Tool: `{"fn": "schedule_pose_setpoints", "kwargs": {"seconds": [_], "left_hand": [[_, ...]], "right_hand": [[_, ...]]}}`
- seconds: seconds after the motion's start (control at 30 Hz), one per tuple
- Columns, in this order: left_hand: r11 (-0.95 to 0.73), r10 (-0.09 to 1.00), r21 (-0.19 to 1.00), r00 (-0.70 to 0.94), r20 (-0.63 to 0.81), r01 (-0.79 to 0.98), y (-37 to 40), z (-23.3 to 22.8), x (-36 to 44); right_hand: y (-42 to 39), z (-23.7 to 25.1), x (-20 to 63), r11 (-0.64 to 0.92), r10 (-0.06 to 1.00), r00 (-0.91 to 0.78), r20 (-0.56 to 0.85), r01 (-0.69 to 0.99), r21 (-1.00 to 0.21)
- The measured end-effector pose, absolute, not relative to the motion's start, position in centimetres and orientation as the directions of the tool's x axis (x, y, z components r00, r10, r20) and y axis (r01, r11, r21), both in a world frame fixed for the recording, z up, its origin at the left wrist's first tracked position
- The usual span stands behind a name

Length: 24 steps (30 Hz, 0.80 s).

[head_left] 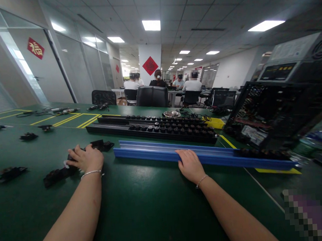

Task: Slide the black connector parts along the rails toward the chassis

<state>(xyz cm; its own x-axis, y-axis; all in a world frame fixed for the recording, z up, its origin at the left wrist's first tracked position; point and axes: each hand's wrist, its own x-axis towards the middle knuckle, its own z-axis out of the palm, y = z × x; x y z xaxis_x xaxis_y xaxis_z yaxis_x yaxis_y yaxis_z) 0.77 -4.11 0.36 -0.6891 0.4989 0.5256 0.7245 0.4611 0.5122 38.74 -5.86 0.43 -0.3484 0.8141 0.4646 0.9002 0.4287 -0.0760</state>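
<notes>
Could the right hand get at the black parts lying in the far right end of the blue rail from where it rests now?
Probably yes. The right hand rests on the blue rail, and the black parts lie in the same rail further right, with nothing between along its open top. The open computer case stands behind, not across the path.

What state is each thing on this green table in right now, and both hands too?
Left hand: palm down, fingers curled over a row of small black plastic parts.
Right hand: resting flat on the near edge of the long blue plastic rail.
Long blue plastic rail: lying flat, black parts at its right end.
Black trays: filled with black round parts.
Black computer case: side open.
</notes>
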Motion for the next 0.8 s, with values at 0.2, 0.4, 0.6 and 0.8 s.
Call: {"fn": "schedule_pose_setpoints", "kwargs": {"seconds": [0.2, 0.4, 0.6, 0.8], "left_hand": [[0.232, 0.507, 0.425, -0.482, 0.715, 0.875, -3.0, 1.5, 4.1], [-0.18, 0.669, 0.137, 0.019, 0.743, 0.974, -2.8, 1.4, 9.8], [-0.381, 0.803, 0.021, 0.319, 0.503, 0.924, -3.3, 0.7, 12.7], [-0.369, 0.818, 0.029, 0.31, 0.485, 0.929, -3.2, 0.7, 12.5]], "right_hand": [[-5.7, 0.5, 39.2, 0.435, 0.801, -0.321, 0.505, 0.892, -0.123], [-4.4, 1.3, 42.4, 0.262, 0.762, -0.072, 0.643, 0.943, -0.205], [-3.9, 1.4, 51.0, -0.187, 0.444, 0.43, 0.786, 0.903, -0.388], [-4.4, 0.3, 55.7, -0.367, 0.29, 0.793, 0.536, 0.609, -0.703]]}}
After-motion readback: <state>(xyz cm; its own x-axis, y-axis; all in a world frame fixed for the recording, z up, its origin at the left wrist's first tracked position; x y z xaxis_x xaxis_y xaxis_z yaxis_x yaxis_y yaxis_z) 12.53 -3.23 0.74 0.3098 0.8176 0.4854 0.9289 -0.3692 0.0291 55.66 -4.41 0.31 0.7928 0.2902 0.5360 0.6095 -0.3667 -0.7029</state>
